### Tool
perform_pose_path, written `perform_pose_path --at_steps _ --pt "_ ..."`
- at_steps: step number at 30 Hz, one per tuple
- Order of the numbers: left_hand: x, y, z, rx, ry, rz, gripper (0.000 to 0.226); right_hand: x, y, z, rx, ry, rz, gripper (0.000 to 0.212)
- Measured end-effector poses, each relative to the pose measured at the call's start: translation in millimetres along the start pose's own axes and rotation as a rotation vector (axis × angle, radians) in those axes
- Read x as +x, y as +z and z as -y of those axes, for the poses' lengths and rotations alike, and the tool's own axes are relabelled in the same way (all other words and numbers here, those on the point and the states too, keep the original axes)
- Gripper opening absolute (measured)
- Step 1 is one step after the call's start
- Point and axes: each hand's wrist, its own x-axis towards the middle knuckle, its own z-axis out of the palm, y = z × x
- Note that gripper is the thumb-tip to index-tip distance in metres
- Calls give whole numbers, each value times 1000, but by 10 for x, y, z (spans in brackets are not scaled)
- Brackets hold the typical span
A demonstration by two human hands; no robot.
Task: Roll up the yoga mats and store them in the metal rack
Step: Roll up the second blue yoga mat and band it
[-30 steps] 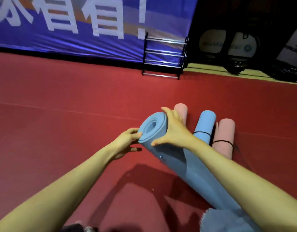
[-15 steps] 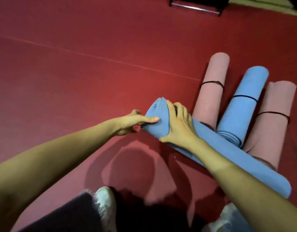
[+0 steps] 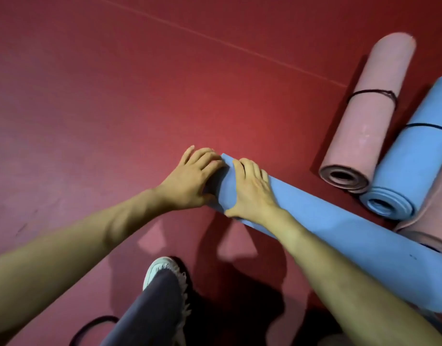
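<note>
A rolled blue yoga mat [image 3: 339, 228] lies slanted across the red floor, its far end toward the middle of the view. My right hand [image 3: 252, 193] wraps over that end from above, thumb underneath. My left hand [image 3: 192, 178] presses flat against the mat's open end face, covering it. To the right lie three more rolled mats: a pink mat [image 3: 367, 113] and a second blue mat [image 3: 414, 156], each tied with a black band, and another pink mat [image 3: 429, 228] partly behind the held one. The metal rack is out of view.
Red carpeted floor [image 3: 115, 96] stretches to the left and far side. My leg in dark trousers and a white shoe [image 3: 160, 273] stand below the hands. A black band [image 3: 95, 325] lies on the floor at the bottom left.
The camera has tilted further down, so the rack and banner left the view. The mat's raised end has come down toward the floor; my left hand moved from its rim onto the end face.
</note>
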Motion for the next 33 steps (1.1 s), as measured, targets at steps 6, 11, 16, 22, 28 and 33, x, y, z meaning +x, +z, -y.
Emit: perform_pose_path --at_steps 6,11,16,22,28,33 --pt "-611 71 224 -74 -360 -109 77 355 322 543 -6 -109 54 114" --pt "-1165 49 399 -57 -584 -166 72 606 587 1181 27 -201 115 113" --pt "-1619 156 516 31 -654 -277 67 660 767 1542 -23 -219 132 119" --pt "-1680 326 394 -72 -737 -419 56 663 738 1721 -125 -170 211 125" --pt "-1893 284 280 -341 -871 -695 53 601 810 1960 -88 -248 157 120" --pt "-2526 384 224 -303 -1079 -621 49 538 909 2230 -155 -290 215 128"
